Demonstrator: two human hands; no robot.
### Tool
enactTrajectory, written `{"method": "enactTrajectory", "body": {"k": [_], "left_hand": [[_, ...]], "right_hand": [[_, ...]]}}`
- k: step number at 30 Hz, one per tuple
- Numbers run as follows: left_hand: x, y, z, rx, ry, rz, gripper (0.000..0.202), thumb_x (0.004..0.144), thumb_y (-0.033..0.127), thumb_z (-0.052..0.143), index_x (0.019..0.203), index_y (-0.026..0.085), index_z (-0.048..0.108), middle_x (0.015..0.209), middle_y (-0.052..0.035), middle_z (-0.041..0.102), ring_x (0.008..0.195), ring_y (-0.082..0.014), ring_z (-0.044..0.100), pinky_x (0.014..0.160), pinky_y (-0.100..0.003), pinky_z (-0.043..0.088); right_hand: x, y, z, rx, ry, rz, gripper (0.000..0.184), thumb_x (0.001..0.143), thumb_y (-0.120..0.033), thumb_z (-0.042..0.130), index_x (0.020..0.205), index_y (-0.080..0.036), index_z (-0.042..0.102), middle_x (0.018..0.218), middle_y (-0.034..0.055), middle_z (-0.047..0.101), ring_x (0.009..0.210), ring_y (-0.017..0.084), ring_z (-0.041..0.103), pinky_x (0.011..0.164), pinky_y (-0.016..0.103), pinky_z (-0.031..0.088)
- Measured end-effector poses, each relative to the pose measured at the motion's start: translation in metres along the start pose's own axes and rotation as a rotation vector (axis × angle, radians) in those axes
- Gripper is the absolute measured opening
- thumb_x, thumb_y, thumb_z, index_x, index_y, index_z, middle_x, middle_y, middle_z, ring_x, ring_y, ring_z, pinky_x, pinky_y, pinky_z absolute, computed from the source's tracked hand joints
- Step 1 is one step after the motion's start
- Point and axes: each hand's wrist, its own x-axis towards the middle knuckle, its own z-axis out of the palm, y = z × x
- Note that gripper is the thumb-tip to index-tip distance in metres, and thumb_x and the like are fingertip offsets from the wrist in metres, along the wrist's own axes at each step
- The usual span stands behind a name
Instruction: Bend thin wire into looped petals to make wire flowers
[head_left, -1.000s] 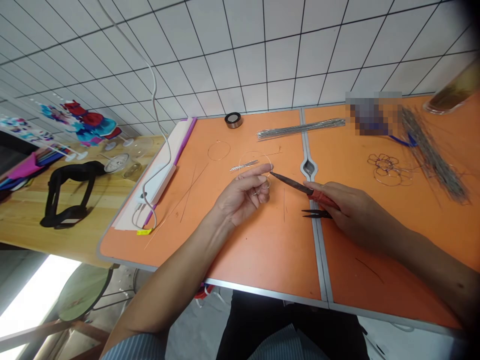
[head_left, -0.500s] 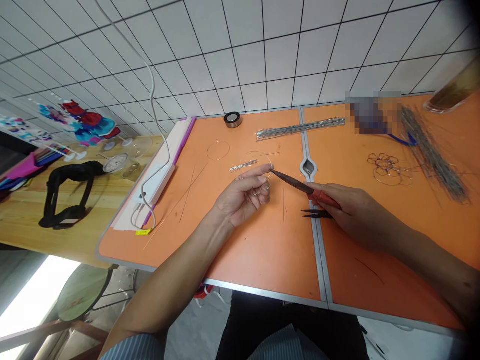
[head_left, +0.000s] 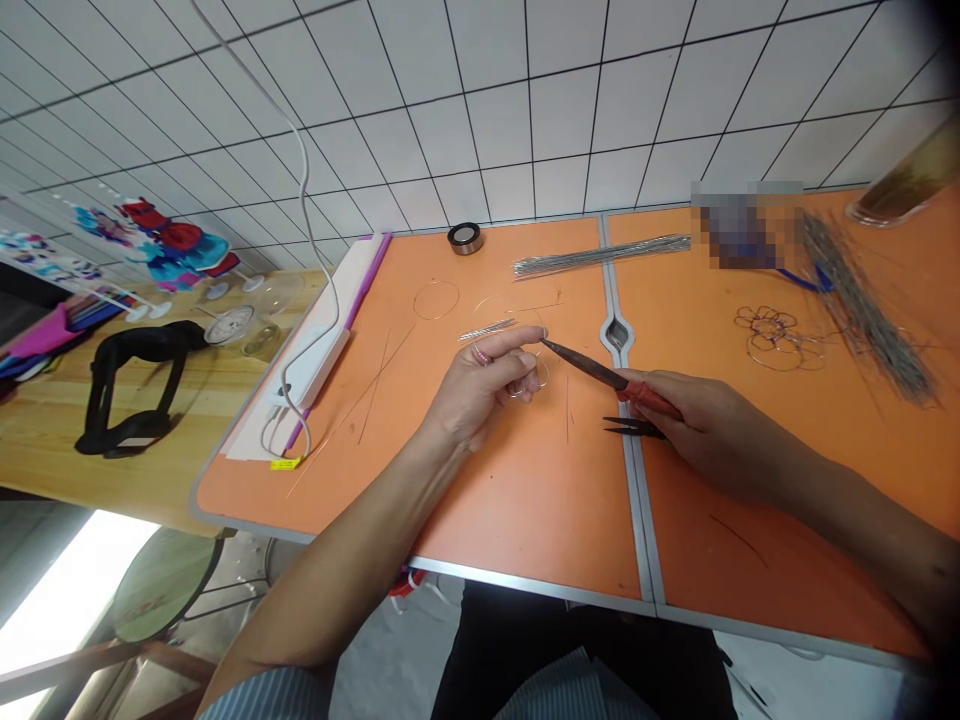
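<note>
Thin looped wire (head_left: 546, 374) is pinched in my left hand (head_left: 487, 375), its index finger stretched toward the plier tip. My right hand (head_left: 701, 425) is wrapped round the red-handled long-nose pliers (head_left: 589, 365). Their narrow jaws meet the wire at my left index fingertip; the exact grip is too small to make out. Below them, a second dark pair of pliers (head_left: 634, 427) lies on the orange table (head_left: 525, 520), its tips pointing left and its rear hidden by my right hand. A bundle of short wires (head_left: 486, 330) lies just behind my left hand.
Long straight wires (head_left: 592, 258) lie at the back beside a roll of tape (head_left: 465, 238). A wire ring (head_left: 436, 300) rests left of centre. To the right are a wire flower (head_left: 776, 335) and a grey wire bundle (head_left: 870, 310). A white power strip (head_left: 319, 375) borders the left edge.
My left hand has turned slightly, with its fingers curled further and the wire loop shifted in its grasp. The right hand and pliers have barely moved.
</note>
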Motion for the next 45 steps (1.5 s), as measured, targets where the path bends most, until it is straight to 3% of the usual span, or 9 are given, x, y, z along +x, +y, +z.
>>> {"method": "enactTrajectory", "body": {"k": [6, 11, 16, 23, 27, 31, 38, 42, 45], "left_hand": [[-0.001, 0.0, 0.001, 0.017, -0.024, 0.034, 0.027, 0.077, 0.022, 0.087, 0.104, 0.021, 0.09, 0.061, 0.0002, 0.069, 0.058, -0.0124, 0.059, 0.061, -0.027, 0.046], [-0.002, 0.001, 0.002, 0.02, -0.026, 0.039, 0.027, 0.076, 0.021, 0.088, 0.103, 0.021, 0.089, 0.061, 0.0012, 0.069, 0.058, -0.0123, 0.061, 0.061, -0.027, 0.047], [-0.001, -0.002, 0.0, 0.023, -0.034, 0.039, 0.027, 0.079, 0.021, 0.086, 0.105, 0.021, 0.09, 0.061, 0.0006, 0.069, 0.059, -0.0126, 0.061, 0.062, -0.027, 0.048], [-0.002, -0.002, 0.001, -0.01, -0.038, -0.037, 0.033, 0.08, 0.029, 0.093, 0.111, 0.019, 0.087, 0.074, -0.0032, 0.078, 0.064, -0.0139, 0.068, 0.069, -0.03, 0.052], [-0.002, -0.001, 0.001, -0.029, -0.042, -0.038, 0.036, 0.078, 0.028, 0.094, 0.111, 0.018, 0.085, 0.075, -0.0039, 0.079, 0.065, -0.0159, 0.07, 0.071, -0.032, 0.051], [-0.002, 0.0, 0.001, -0.008, -0.004, 0.001, 0.03, 0.08, 0.024, 0.088, 0.109, 0.017, 0.086, 0.072, -0.0035, 0.078, 0.062, -0.014, 0.067, 0.067, -0.03, 0.046], [-0.003, 0.001, 0.003, 0.022, 0.013, 0.029, 0.031, 0.083, 0.02, 0.081, 0.114, 0.019, 0.087, 0.072, -0.0028, 0.078, 0.062, -0.013, 0.065, 0.065, -0.029, 0.045], [-0.004, 0.002, 0.002, 0.068, 0.031, 0.061, 0.03, 0.085, 0.02, 0.08, 0.114, 0.019, 0.087, 0.074, -0.0027, 0.078, 0.064, -0.0131, 0.066, 0.067, -0.029, 0.047], [-0.004, 0.002, 0.001, 0.083, 0.051, 0.074, 0.029, 0.087, 0.022, 0.082, 0.115, 0.02, 0.088, 0.075, -0.0023, 0.078, 0.065, -0.0127, 0.066, 0.069, -0.029, 0.048]], "right_hand": [[0.002, -0.006, -0.002, 0.01, -0.055, 0.06, 0.027, 0.114, -0.046, 0.053, 0.098, -0.028, 0.066, 0.093, 0.0005, 0.079, 0.081, 0.022, 0.07, 0.07, 0.033, 0.049], [0.002, -0.006, -0.001, 0.026, -0.084, 0.115, 0.033, 0.112, -0.048, 0.057, 0.088, -0.026, 0.058, 0.084, 0.0, 0.074, 0.073, 0.02, 0.065, 0.067, 0.033, 0.044], [0.001, -0.007, 0.0, 0.003, -0.04, 0.109, 0.033, 0.113, -0.049, 0.056, 0.088, -0.027, 0.058, 0.081, 0.0008, 0.072, 0.07, 0.021, 0.061, 0.065, 0.034, 0.04], [0.0, -0.004, 0.001, -0.091, -0.005, 0.088, 0.032, 0.115, -0.048, 0.049, 0.097, -0.027, 0.064, 0.089, 0.0035, 0.076, 0.076, 0.023, 0.065, 0.068, 0.036, 0.045], [0.001, 0.003, 0.005, -0.141, 0.041, 0.032, 0.037, 0.115, -0.047, 0.046, 0.126, -0.026, 0.074, 0.112, 0.0095, 0.082, 0.096, 0.029, 0.075, 0.079, 0.04, 0.053], [0.002, 0.003, 0.005, -0.1, 0.033, 0.021, 0.046, 0.114, -0.046, 0.047, 0.15, -0.027, 0.069, 0.127, 0.0102, 0.083, 0.114, 0.033, 0.076, 0.092, 0.044, 0.056], [0.001, -0.009, -0.003, 0.056, -0.097, 0.081, 0.031, 0.113, -0.053, 0.051, 0.112, -0.031, 0.074, 0.097, 0.0027, 0.081, 0.088, 0.028, 0.074, 0.078, 0.039, 0.053], [0.001, -0.006, -0.001, 0.039, -0.05, 0.102, 0.033, 0.108, -0.054, 0.053, 0.121, -0.034, 0.076, 0.103, 0.0061, 0.082, 0.093, 0.033, 0.076, 0.077, 0.043, 0.054], [0.001, -0.003, -0.001, 0.037, -0.048, 0.114, 0.032, 0.106, -0.055, 0.054, 0.111, -0.034, 0.077, 0.105, 0.0076, 0.083, 0.096, 0.035, 0.077, 0.08, 0.046, 0.055]]}}
